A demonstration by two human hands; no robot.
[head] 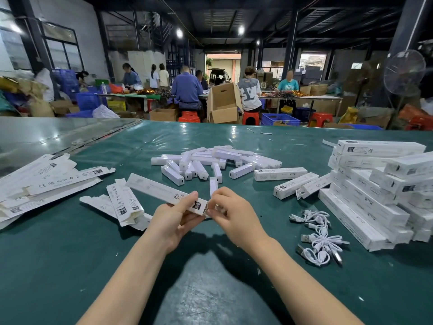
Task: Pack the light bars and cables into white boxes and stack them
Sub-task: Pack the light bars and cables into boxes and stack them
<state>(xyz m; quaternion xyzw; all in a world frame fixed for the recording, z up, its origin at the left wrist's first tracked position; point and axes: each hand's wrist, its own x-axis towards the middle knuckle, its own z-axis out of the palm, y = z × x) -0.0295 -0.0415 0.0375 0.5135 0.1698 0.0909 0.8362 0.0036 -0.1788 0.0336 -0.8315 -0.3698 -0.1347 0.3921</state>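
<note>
Flattened box blanks (46,181) lie at the left of the green table (70,266). At centre, the left hand (174,219) grips a long white box (154,188), and the right hand (234,214) pinches its end flap. Behind them lie loose light bars (210,160). Farther right, white USB cables (321,240) lie beside stacked boxes (375,202).

Well to the left of the held white box (164,191) lies a flat carton (58,181) with a row of marks reading "CE", "FC" and "RoHS". The folded carton (124,202) just left of that box shows "CE" at its far end, and its finer print is too small to read. The white box itself bears a dark logo patch, illegible. Far behind it, a seated person's T-shirt (249,95) shows large overlapped letters like "L" and "V".
</note>
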